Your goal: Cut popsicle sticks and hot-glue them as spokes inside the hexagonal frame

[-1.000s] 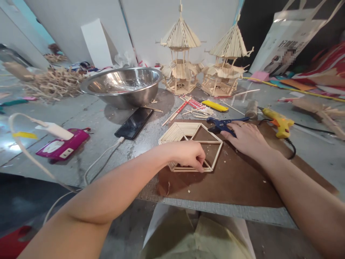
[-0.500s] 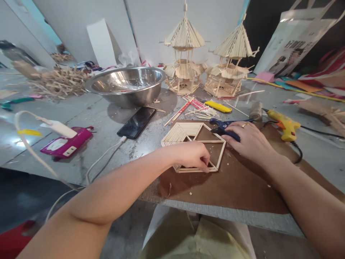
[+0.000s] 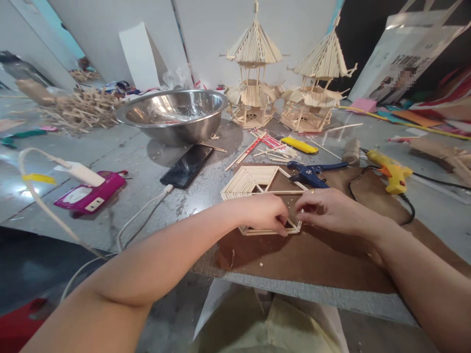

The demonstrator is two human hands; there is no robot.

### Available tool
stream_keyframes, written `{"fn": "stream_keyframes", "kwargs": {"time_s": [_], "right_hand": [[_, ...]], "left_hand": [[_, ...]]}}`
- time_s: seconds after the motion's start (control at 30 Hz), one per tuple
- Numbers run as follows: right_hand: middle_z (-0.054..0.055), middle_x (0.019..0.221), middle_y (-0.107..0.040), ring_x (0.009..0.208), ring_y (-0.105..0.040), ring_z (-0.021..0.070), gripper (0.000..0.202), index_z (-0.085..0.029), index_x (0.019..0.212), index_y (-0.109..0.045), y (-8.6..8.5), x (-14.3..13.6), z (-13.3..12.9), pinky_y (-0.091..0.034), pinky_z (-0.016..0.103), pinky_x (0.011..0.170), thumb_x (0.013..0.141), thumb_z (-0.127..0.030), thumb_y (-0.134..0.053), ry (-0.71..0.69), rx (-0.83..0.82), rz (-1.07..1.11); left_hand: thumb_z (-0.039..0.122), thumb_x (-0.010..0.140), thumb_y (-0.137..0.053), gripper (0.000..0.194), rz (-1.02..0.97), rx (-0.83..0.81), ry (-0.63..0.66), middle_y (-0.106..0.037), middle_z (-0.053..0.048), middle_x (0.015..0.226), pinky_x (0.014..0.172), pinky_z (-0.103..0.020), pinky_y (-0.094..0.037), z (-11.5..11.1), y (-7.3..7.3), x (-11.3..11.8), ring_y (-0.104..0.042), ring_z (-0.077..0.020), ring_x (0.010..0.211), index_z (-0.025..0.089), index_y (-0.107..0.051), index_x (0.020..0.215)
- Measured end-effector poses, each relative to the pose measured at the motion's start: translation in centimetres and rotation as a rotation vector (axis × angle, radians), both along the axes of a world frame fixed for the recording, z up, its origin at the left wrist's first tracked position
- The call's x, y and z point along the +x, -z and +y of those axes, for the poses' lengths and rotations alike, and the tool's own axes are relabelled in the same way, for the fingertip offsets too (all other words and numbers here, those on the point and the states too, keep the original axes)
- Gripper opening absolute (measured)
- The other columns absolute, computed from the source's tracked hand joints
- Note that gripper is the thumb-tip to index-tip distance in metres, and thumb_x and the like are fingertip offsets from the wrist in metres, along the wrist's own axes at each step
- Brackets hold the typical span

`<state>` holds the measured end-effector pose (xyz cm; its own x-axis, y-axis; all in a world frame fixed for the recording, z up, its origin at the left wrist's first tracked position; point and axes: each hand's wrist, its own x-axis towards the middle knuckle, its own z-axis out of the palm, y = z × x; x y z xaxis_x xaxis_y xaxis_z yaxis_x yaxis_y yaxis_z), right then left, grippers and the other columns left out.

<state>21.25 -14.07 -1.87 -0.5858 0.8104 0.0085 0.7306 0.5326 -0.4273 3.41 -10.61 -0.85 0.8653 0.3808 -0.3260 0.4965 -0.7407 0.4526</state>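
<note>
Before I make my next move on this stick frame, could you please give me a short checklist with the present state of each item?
1. Left hand steadying the stick frame: ok.
2. Right hand at the frame's near right corner: ok.
3. Frame lying flat on the brown board: ok.
4. Blue cutters free, beyond the frame: ok.
5. Glue gun hot: cannot tell.

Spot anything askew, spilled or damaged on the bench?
Nothing broken. The hexagon stick frame lies flat on the brown board, only one segment filled. Wood crumbs dot the board, loose sticks lie scattered behind it. Both hands rest on the frame's near edge.
</note>
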Motion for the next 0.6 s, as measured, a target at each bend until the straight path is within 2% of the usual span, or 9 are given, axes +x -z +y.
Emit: {"fn": "stream_keyframes", "kwargs": {"time_s": [0.13, 0.23, 0.3, 0.37, 0.6], "right_hand": [[0.002, 0.071, -0.060, 0.062, -0.052, 0.0126, 0.021, -0.020, 0.078, -0.059, 0.5, 1.1, 1.0, -0.038, 0.023, 0.058, 0.075, -0.033, -0.043, 0.249, 0.178, 0.028], [0.003, 0.078, -0.060, 0.072, -0.053, 0.0168, 0.023, -0.021, 0.081, -0.059, 1.1, 2.6, 2.0, -0.038, 0.027, 0.061, 0.074, -0.035, -0.043, 0.482, 0.336, -0.084], [0.004, 0.081, -0.060, 0.075, -0.054, 0.0188, 0.025, -0.020, 0.082, -0.058, 1.5, 3.4, 2.5, -0.038, 0.028, 0.061, 0.073, -0.037, -0.042, 0.584, 0.356, -0.161], [0.004, 0.082, -0.059, 0.076, -0.054, 0.0196, 0.027, -0.020, 0.083, -0.058, 1.8, 3.8, 2.8, -0.039, 0.029, 0.062, 0.074, -0.039, -0.040, 0.613, 0.339, -0.213], [0.004, 0.087, -0.059, 0.080, -0.053, 0.0192, 0.028, -0.020, 0.085, -0.057, 2.0, 3.5, 2.7, -0.039, 0.030, 0.067, 0.074, -0.039, -0.040, 0.541, 0.329, -0.224]], "left_hand": [[0.028, 0.066, -0.057, 0.014, -0.002, -0.011, 0.006, -0.060, 0.002, 0.064, 0.048, -0.019, -0.027, 0.1, -0.3, -0.2, -0.045, -0.0069, 0.051, 0.016, -0.063, 0.073], [0.024, 0.067, -0.055, 0.014, 0.007, -0.037, 0.028, -0.061, 0.001, 0.068, 0.050, -0.018, -0.030, 0.3, -0.6, -0.4, -0.047, -0.0072, 0.055, 0.015, -0.062, 0.075], [0.020, 0.067, -0.053, 0.013, 0.018, -0.070, 0.046, -0.061, 0.001, 0.069, 0.052, -0.018, -0.031, 0.4, -0.9, -0.6, -0.048, -0.0072, 0.057, 0.015, -0.062, 0.076], [0.018, 0.067, -0.053, 0.014, 0.034, -0.109, 0.049, -0.061, 0.001, 0.071, 0.053, -0.017, -0.032, 0.5, -1.1, -0.7, -0.048, -0.0070, 0.058, 0.016, -0.061, 0.077], [0.012, 0.067, -0.051, 0.019, 0.074, -0.222, 0.044, -0.061, 0.000, 0.077, 0.056, -0.016, -0.035, 0.8, -1.3, -1.0, -0.050, -0.0073, 0.064, 0.015, -0.059, 0.084]]}}
